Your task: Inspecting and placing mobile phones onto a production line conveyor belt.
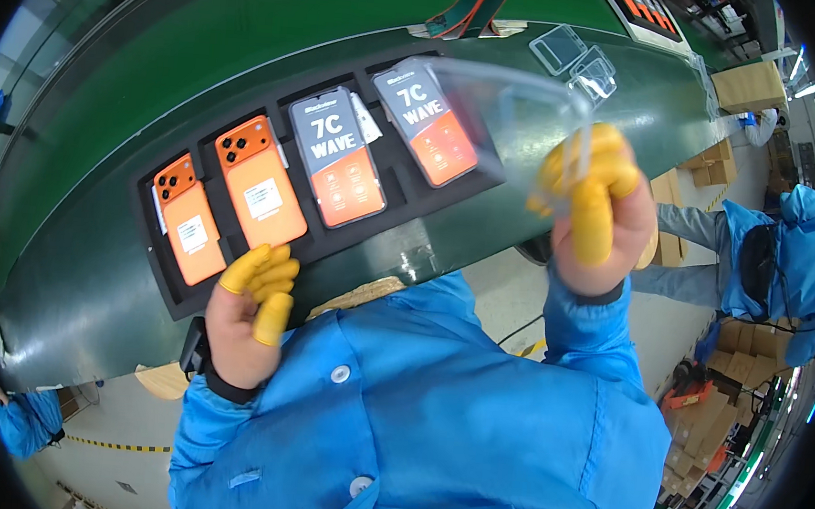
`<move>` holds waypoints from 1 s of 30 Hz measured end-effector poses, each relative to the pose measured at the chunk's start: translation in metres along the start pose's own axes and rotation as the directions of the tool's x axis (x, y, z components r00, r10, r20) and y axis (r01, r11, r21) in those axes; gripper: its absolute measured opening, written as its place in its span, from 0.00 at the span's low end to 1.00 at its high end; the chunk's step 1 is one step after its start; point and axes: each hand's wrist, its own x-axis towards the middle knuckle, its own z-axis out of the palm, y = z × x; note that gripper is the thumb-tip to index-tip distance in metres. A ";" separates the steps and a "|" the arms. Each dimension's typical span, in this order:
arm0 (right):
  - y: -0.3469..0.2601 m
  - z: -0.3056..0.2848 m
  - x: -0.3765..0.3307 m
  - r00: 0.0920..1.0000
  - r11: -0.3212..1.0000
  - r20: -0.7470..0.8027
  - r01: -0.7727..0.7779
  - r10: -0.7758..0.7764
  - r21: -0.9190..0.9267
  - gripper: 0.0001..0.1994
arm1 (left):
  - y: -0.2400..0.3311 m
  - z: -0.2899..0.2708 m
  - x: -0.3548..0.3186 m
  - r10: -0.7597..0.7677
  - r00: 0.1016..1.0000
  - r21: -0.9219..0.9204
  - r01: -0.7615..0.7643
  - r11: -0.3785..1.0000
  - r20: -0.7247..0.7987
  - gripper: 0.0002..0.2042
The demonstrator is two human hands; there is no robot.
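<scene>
My right hand [596, 198], in yellow finger covers, is raised on the right and grips a clear plastic phone case [525, 101], blurred by motion. The case hangs over the tray's right end. Below it, a phone [427, 127] with a grey and orange screen film lies in the black foam tray [355, 255], beside a second film-covered phone [338, 158]. Two orange phones lie back up further left: one phone [262, 186] and the leftmost phone [189, 228]. My left hand [259, 295], also in yellow finger covers, is at the tray's near edge, fingers apart and holding nothing.
Two more clear phone cases [576, 59] lie on the green table [72, 257] at the far right. Beyond them is another tray [646, 15] with orange items. A person in blue [772, 250] is at the right. Cardboard boxes [746, 87] stand beyond the table's end.
</scene>
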 end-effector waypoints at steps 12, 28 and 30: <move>-0.015 0.144 -0.026 0.538 0.543 0.719 -0.797 0.440 0.264 0.05 | 0.013 -0.023 -0.016 0.313 0.920 0.066 -0.337 0.939 0.237 0.52; 0.083 0.231 -0.009 0.794 0.494 0.495 0.292 0.352 -0.819 0.20 | -0.009 -0.064 -0.048 -0.166 0.984 -0.833 0.043 0.552 -0.059 0.29; 0.083 0.233 -0.006 0.780 0.478 0.497 0.295 0.379 -0.827 0.20 | -0.011 -0.067 -0.047 -0.154 0.986 -0.838 0.032 0.545 -0.062 0.27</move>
